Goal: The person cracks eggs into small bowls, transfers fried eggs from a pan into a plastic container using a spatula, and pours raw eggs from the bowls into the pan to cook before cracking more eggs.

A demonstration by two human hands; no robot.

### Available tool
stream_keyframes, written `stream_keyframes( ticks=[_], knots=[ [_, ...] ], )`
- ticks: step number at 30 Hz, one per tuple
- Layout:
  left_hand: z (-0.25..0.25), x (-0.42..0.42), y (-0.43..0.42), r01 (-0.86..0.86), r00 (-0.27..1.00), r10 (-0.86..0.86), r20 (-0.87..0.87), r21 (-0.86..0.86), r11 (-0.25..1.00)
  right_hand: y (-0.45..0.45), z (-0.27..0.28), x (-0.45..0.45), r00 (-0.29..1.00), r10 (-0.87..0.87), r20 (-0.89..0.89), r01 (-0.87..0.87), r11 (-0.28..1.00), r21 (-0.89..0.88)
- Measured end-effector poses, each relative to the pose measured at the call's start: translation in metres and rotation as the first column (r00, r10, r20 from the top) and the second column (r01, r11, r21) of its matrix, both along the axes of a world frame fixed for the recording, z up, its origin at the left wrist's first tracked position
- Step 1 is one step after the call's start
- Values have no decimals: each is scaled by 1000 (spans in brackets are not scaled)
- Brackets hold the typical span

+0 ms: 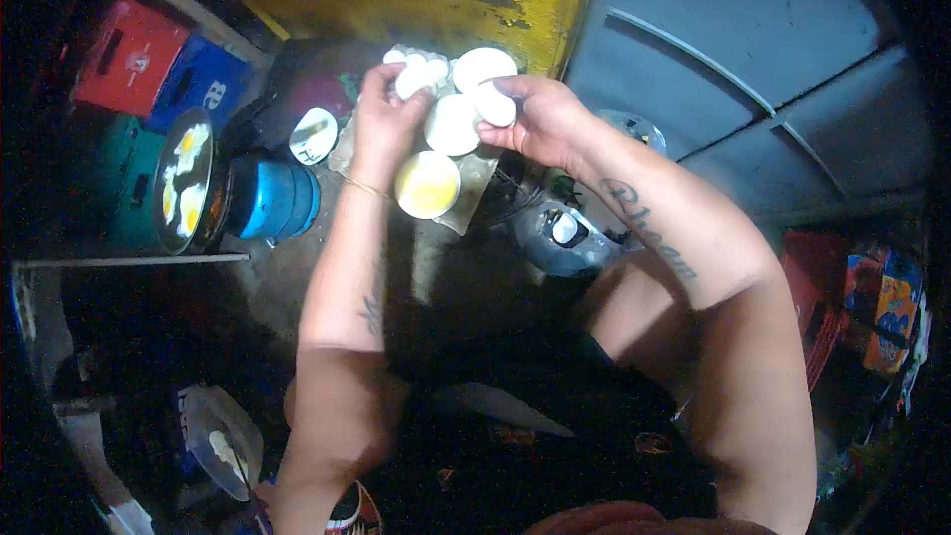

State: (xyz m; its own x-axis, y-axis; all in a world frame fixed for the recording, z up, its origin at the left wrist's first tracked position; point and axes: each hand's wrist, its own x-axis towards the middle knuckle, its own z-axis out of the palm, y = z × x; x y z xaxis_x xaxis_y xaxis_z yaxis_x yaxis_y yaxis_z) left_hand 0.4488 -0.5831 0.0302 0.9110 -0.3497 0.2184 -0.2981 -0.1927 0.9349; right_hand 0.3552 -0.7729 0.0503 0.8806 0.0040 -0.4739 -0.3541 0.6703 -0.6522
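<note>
From the head camera, the right hand [535,119] pinches a white egg [496,104] with the thumb and fingers, just over the edge of a middle white bowl [452,127]. The left hand [388,107] is bent around another white egg [412,81], but I cannot tell if it grips that egg or only touches it. More small eggs [436,67] sit in an egg tray just past the left fingers. Another white bowl [484,66] is at the far side, and a near bowl [428,185] has something yellow in it. The glare is too bright to tell what is in the middle bowl. Gray cardboard [479,190] shows under the bowls. To the left is a white lid or plate [314,136] with dark marks. Past it is a blue tank [274,198], and next to that is a black pan [207,192] with fried eggs [188,221] in it. Red [132,57], blue [203,79] and green crates stand behind the pan. On the right, below the right arm, a clear plastic bag [540,238] holds a white shell [565,228].
</note>
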Motion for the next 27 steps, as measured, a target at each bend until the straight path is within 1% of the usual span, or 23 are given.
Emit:
stream_keyframes(
  ticks=[2, 3, 6, 7, 8, 9, 10, 11, 13, 14, 15, 16, 17, 18, 19, 21, 23, 26, 27],
  knots=[
    [8, -28, -6, 33, 999, -26, 37, -208, 978, 9, -6, 4, 1000, 15, 10, -16, 1000, 25],
    [23, -47, -9, 47, 999, -49, 3, -330, 943, 11, -10, 6, 999, 27, 21, -28, 999, 45],
    [20, -67, -13, -44, 975, 120, 186, -367, 929, 19, -14, 10, 999, 43, 4, -43, 998, 38],
    [17, -68, -7, -115, 903, 118, 413, -32, 993, 22, -14, 9, 1000, 2, -17, -1, 999, 55],
    [-5, -60, -5, -106, 925, 42, 378, 152, 983, 31, -3, 5, 999, -35, -39, 38, 997, 69],
    [-5, -61, -2, -97, 946, 45, 322, 147, 984, 36, 5, 4, 996, -68, -61, 73, 994, 80],
    [-4, -61, 0, -85, 963, 45, 267, 141, 986, 35, 2, 6, 999, -15, -44, 18, 998, 66],
    [1, -60, -1, -67, 977, 63, 205, 9, 998, 30, -10, 9, 999, 33, -32, -31, 998, 52],
    [10, -55, -3, -54, 995, 73, 68, -254, 966, 25, -29, 17, 993, 111, -47, -109, 993, 32],
    [9, -48, -1, -41, 994, 8, -112, -292, 956, 27, -27, 18, 994, 98, -55, -96, 995, 28],
    [5, -38, 4, -35, 957, -64, -282, -332, 942, 28, -22, 18, 995, 86, -60, -84, 996, 23],
    [-1, -29, 7, -37, 887, -141, -439, -373, 927, 30, -18, 19, 995, 74, -65, -72, 997, 19],
    [-9, -22, 6, -36, 880, -165, -446, -407, 913, 26, -17, 19, 992, 129, 2, -129, 992, 4],
    [-11, -20, 7, -33, 865, -184, -468, -417, 908, 19, -29, 25, 948, 241, 209, -159, 924, -348],
    [-13, -17, 9, -29, 848, -204, -489, -427, 904, 11, -47, 33, 846, 401, 350, -86, 752, -654],
    [-14, -13, 12, 5, 815, -249, -523, -424, 906, 23, 1, 19, 958, 270, 91, -186, 834, -520],
    [-15, -7, 15, 66, 781, -298, -549, -401, 914, 16, -21, 31, 931, 331, 155, -157, 744, -649],
    [-18, -5, 13, 226, 831, -306, -465, -222, 949, 9, -34, 41, 904, 386, 185, -91, 596, -798],
    [-16, -6, 11, 265, 877, -295, -378, -131, 955, 8, -35, 41, 899, 396, 185, -68, 544, -836]
  ],
)
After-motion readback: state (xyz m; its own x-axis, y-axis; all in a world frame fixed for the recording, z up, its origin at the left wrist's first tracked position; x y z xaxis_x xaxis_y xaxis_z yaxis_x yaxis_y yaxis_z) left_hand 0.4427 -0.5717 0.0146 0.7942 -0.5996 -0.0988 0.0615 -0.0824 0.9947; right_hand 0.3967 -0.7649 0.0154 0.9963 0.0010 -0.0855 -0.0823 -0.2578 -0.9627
